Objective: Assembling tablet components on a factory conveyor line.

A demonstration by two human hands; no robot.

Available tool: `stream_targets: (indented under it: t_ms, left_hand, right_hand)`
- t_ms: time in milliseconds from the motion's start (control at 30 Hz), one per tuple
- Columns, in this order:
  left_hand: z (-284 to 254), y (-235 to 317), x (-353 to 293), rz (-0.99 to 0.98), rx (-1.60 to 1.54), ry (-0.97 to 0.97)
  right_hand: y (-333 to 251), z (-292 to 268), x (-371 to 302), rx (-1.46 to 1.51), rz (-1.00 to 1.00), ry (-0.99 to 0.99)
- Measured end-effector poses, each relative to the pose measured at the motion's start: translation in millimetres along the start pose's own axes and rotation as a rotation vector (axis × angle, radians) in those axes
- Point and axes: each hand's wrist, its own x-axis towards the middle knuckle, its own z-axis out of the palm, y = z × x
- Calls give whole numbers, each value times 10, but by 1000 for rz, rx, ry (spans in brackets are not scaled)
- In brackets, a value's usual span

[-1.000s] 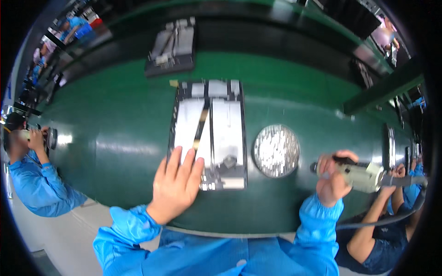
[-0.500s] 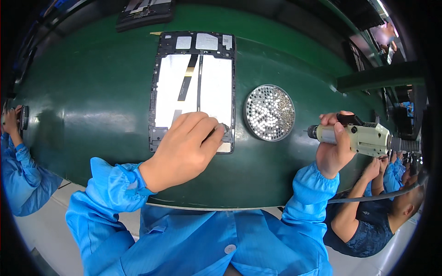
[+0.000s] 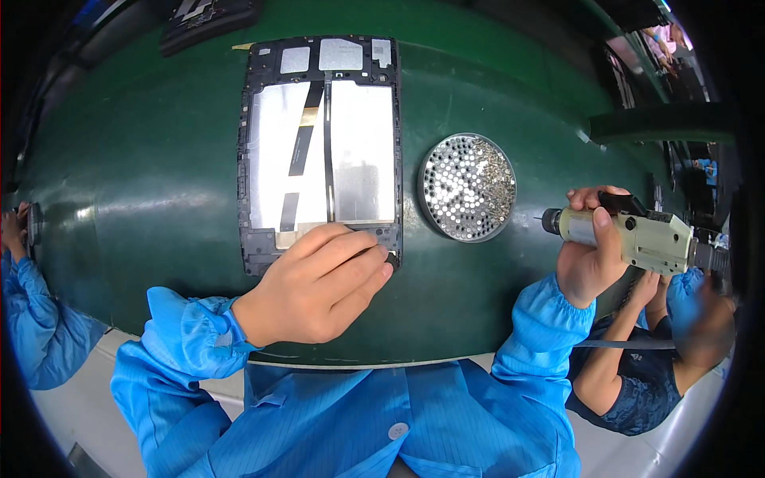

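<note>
The left hand (image 3: 311,283) has just slipped lower on the panel (image 3: 362,151), so its bunched fingers now lie over the bottom edge, their tips at the lower right corner. For the work in hand this seems to mean that the attention is on that corner, while the driver (image 3: 653,239) is kept out to the side, its bit touching nothing. Whether the left fingers pinch some small part or merely press on the frame cannot be told, since the knuckles hide what lies beneath; the right hand (image 3: 594,255) is wrapped firmly around the driver's body, bit pointing left. The panel lies flat on the green table (image 3: 159,159), in front of the person and left of the round dish (image 3: 423,203), whose screws (image 3: 498,187) gather mostly on its right side. Against the frame half a second ago, the hand covers less of the white backing, and the lower end of the dark ribbon (image 3: 300,151) shows more fully. The panel and the dish both sit a little higher in the view, perhaps only because the head moved. The driver's hold looks the same as it did then.
</note>
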Motion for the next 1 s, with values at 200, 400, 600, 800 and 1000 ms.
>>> stream_targets:
  t_ms: [200, 400, 600, 800, 1000]
  left_hand:
    - [-3, 106, -72, -90, 131, -154]
    - [-146, 35, -26, -163, 191, -284]
    - [-133, -9, 73, -161, 88, -342]
    - [-40, -3, 174, -98, 184, -294]
    - [-69, -44, 174, -95, 118, -280]
  right_hand:
    - [-6, 14, 5, -82, 15, -22]
    - [-145, 63, -4, -150, 64, -35]
    - [-225, 205, -93, 106, 37, -265]
    - [-146, 395, -197, 119, 20, -347]
    - [-102, 479, -121, 76, 49, -457]
